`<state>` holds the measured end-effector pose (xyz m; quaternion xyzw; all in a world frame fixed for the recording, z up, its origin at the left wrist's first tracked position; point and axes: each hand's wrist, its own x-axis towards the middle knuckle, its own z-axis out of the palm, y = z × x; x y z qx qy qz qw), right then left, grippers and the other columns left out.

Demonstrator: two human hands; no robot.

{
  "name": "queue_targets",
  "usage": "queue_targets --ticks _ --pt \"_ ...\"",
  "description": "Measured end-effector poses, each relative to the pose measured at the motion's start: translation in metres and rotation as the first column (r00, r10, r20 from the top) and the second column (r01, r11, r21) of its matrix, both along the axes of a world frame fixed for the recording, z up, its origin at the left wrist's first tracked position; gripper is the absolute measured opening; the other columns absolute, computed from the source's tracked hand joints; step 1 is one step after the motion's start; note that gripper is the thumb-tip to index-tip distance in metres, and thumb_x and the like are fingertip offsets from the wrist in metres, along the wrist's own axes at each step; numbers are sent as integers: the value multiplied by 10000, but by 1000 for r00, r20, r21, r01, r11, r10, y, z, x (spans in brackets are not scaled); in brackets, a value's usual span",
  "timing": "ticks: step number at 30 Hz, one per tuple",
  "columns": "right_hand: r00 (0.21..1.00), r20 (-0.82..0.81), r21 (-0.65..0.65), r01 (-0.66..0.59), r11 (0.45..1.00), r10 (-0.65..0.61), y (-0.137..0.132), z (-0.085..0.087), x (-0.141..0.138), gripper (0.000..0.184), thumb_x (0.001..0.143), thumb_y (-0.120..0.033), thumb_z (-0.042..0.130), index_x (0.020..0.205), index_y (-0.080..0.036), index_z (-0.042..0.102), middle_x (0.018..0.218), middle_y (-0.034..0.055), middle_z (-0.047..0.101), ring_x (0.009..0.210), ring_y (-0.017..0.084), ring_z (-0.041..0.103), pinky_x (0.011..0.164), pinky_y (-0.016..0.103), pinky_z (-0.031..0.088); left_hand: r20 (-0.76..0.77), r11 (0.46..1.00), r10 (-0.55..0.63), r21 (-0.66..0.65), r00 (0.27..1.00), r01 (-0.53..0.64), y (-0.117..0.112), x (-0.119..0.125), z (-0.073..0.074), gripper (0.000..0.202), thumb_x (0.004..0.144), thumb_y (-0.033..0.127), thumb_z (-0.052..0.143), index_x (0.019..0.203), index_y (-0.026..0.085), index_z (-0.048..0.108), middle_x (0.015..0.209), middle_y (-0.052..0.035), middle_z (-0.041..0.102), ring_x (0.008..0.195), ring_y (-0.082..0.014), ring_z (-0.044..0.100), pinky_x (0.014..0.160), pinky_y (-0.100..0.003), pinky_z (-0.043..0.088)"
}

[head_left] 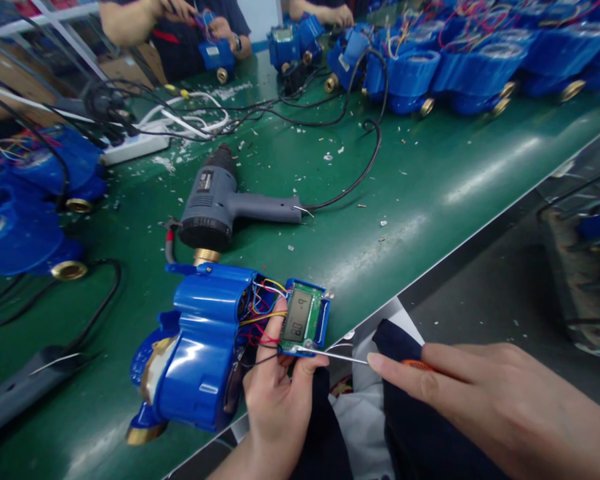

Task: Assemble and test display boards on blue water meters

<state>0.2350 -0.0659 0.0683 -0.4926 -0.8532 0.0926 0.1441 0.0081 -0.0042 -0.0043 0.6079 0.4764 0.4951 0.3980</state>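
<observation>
A blue water meter [200,360] lies on its side at the table's near edge, its brass fittings at the far and near ends. Coloured wires [260,310] run from its opening to a green circuit board with a lit-looking LCD display [299,312], set in a blue frame. My left hand [280,393] holds this display board, thumb at its lower corner and fingers along its left side and underneath. In my right hand [460,380] is a screwdriver [337,357] with an orange handle, mostly hidden by the fingers. Its thin metal shaft reaches the board's lower corner.
A grey heat gun [217,200] lies just beyond the meter; part of another grey tool [25,393] is at left. Blue meters [410,77] line the back, more [25,220] at left. Cables and a white power strip [137,143] cross the table. A co-worker's hands [220,30] hold a meter.
</observation>
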Motion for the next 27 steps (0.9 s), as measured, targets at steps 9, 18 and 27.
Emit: queue_targets --ticks 9,18,27 --pt "999 -27 -31 -22 999 21 -10 -6 2 620 806 -54 382 1398 -206 479 753 -8 625 507 136 606 424 233 429 -5 1000 -9 29 1000 9 3 3 7 745 754 118 788 1410 340 514 1235 -44 719 1003 -201 728 879 -191 544" --pt "925 -379 -248 -71 966 -29 13 12 -4 479 927 -57 395 1303 -289 579 732 -62 668 479 70 598 416 164 391 -32 1000 5 26 999 -4 2 1 13 669 737 74 779 1342 292 595 1073 -41 787 894 -171 763 832 -162 561" --pt "735 -598 -716 -309 626 -320 24 -7 -1 429 972 -168 501 1342 -363 595 1126 -45 725 976 123 697 855 171 527 -46 997 70 25 996 -69 -1 -2 10 735 715 63 790 1375 289 560 1171 -75 753 916 -176 760 800 -150 572"
